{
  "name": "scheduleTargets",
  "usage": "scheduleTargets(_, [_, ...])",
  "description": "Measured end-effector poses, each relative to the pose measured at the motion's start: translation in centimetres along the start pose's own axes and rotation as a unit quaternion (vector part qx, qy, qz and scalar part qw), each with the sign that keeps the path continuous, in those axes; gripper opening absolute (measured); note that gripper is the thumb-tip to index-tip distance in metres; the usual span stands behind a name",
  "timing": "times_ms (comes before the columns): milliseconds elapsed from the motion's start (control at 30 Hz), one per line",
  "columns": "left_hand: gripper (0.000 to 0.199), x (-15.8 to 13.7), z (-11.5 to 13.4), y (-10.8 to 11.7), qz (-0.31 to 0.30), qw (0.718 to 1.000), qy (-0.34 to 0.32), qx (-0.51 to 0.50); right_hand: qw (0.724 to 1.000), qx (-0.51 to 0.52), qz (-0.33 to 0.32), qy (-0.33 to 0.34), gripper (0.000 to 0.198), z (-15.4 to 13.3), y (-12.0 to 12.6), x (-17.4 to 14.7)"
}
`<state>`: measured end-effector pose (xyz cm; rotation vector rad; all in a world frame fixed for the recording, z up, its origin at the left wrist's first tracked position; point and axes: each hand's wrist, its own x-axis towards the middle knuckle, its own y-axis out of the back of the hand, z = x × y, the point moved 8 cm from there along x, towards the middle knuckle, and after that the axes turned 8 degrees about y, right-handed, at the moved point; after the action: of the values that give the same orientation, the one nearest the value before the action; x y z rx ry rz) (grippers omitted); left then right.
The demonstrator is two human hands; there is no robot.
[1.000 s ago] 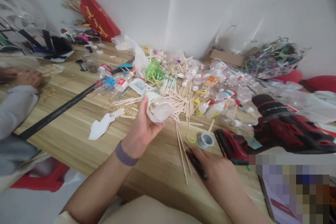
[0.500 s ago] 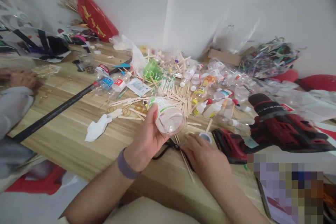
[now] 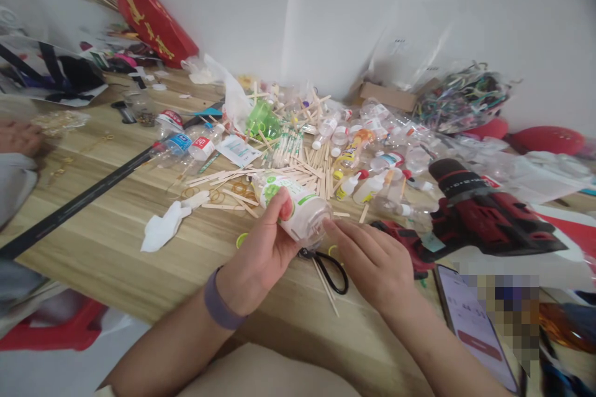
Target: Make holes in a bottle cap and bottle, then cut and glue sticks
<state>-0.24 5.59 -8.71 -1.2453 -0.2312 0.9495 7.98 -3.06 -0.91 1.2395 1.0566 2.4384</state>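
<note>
The left hand [image 3: 261, 254] is wrapped around a small clear plastic bottle [image 3: 294, 208] with a green and white label, holding it tilted above the table [image 3: 116, 223], its open-looking end turned toward the right hand [image 3: 372, 260]. The right hand holds nothing; its fingers [image 3: 342, 237] are stretched out, with the tips at or just touching the bottle's end. Directly beneath the two hands lies a pair of black-handled scissors [image 3: 328, 267], and beside it a few thin wooden sticks [image 3: 326, 282]. Just beyond the left hand spreads a loose heap of flat wooden sticks [image 3: 298, 167] and small glue bottles [image 3: 361, 186]; close to the right hand sit a red drill [image 3: 484, 217] and a phone [image 3: 470, 322]. The thin bottle wall could buckle or slip if the left hand squeezes harder while the right pushes against the end. A slip would likely drop the bottle onto the scissors or send it rolling into the stick heap. The right hand, if lowered without looking, might land on the scissor blades, which are partly hidden under the bottle. A sweep of the right forearm could nudge the phone.
</note>
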Motion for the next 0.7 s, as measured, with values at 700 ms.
scheduleTargets(700, [0.017,-0.6,0.0,0.1,0.009,0.999,-0.008,-0.037,0.925,0.140,-0.250,-0.248,0.025,-1.0,-6.6,-10.1])
